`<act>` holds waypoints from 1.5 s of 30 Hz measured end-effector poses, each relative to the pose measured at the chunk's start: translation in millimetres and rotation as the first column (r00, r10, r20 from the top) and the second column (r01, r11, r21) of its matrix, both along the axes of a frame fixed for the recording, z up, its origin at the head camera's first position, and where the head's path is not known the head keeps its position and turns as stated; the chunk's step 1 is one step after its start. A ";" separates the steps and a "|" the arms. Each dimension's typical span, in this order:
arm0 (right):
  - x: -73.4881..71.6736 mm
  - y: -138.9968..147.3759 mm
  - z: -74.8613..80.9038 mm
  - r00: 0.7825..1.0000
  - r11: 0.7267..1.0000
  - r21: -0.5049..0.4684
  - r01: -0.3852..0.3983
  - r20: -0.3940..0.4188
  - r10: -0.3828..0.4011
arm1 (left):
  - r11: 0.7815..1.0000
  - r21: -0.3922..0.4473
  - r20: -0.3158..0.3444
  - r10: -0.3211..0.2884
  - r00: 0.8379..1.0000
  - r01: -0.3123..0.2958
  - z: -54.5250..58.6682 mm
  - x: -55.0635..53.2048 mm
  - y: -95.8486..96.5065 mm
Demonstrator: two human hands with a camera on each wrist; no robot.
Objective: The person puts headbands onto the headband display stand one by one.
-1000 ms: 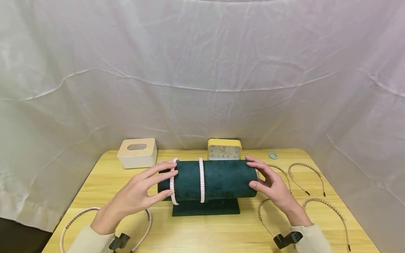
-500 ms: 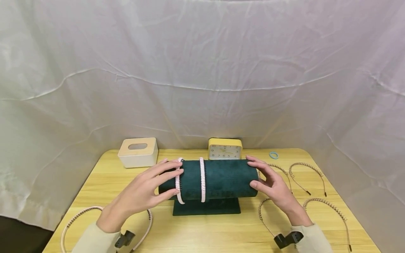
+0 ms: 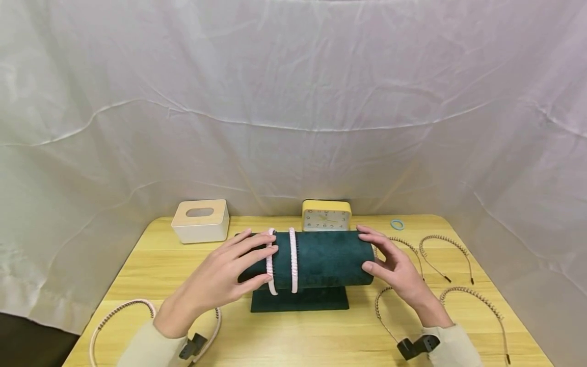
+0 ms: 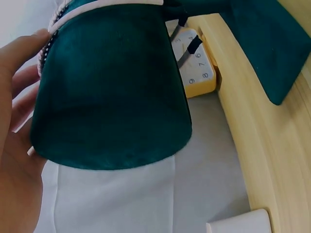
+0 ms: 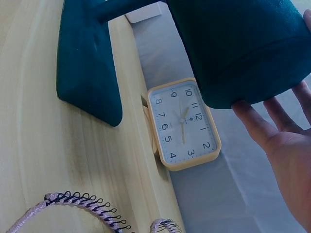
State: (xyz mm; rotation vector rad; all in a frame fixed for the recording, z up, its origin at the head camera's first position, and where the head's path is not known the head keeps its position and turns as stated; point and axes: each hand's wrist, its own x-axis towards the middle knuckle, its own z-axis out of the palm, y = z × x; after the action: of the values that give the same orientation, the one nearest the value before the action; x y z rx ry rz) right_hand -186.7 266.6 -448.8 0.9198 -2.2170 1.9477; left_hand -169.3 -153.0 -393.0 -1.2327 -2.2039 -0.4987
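Note:
A dark green velvet headband stand (image 3: 330, 257) with a horizontal roll stands mid-table. Two pale pink headbands sit around its roll: one left headband (image 3: 270, 267) and one inner headband (image 3: 294, 262), a small gap apart. My left hand (image 3: 224, 270) holds the left headband, thumb at the front and fingertips on the upper side; the left wrist view shows the thumb (image 4: 36, 46) at the band's dark-trimmed edge. At the roll's right end, my right hand (image 3: 399, 270) grips the stand with spread fingers and thumb. Its fingertips touch the roll's rim in the right wrist view.
Behind the stand is a yellow alarm clock (image 3: 326, 216). A tissue box (image 3: 202, 221) stands at the back left, a blue ring (image 3: 397, 225) at the back right. More headbands lie on the table: a headband (image 3: 477, 294) among several at right, another headband (image 3: 98, 326) at left.
My left hand has slid the left headband rightward along the roll, closer to the inner headband. My right hand has stayed at the roll's right end.

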 end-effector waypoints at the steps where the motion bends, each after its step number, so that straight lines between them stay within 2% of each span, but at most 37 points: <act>1: 0.1 0.1 0.0 1.000 1.000 0.001 0.001 0.002 -0.001 | 1.000 -0.003 0.000 0.006 1.000 -0.006 0.1 0.3 1.5; 4: -0.1 0.2 -0.2 1.000 1.000 -0.001 -0.001 0.002 0.001 | 1.000 -0.012 0.000 0.022 1.000 -0.022 0.6 0.5 6.0; 14: -0.5 0.4 0.1 1.000 1.000 0.000 -0.004 -0.012 0.004 | 1.000 -0.031 -0.011 0.008 1.000 -0.008 1.4 -1.7 14.5; 28: 0.0 0.1 1.0 1.000 1.000 -0.012 -0.017 -0.011 0.016 | 0.998 -0.059 -0.026 0.022 0.999 -0.023 2.5 -3.8 21.3; 45: -0.2 -0.4 1.3 1.000 1.000 -0.003 -0.008 -0.009 0.008 | 1.000 -0.022 -0.037 -0.016 0.999 0.015 1.2 -5.4 20.0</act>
State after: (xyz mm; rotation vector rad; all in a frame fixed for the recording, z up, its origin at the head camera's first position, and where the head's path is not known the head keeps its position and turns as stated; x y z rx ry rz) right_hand -186.9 266.2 -447.6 0.9365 -2.2079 1.9462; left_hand -174.7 -132.9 -391.8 -1.2612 -2.1755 -0.4555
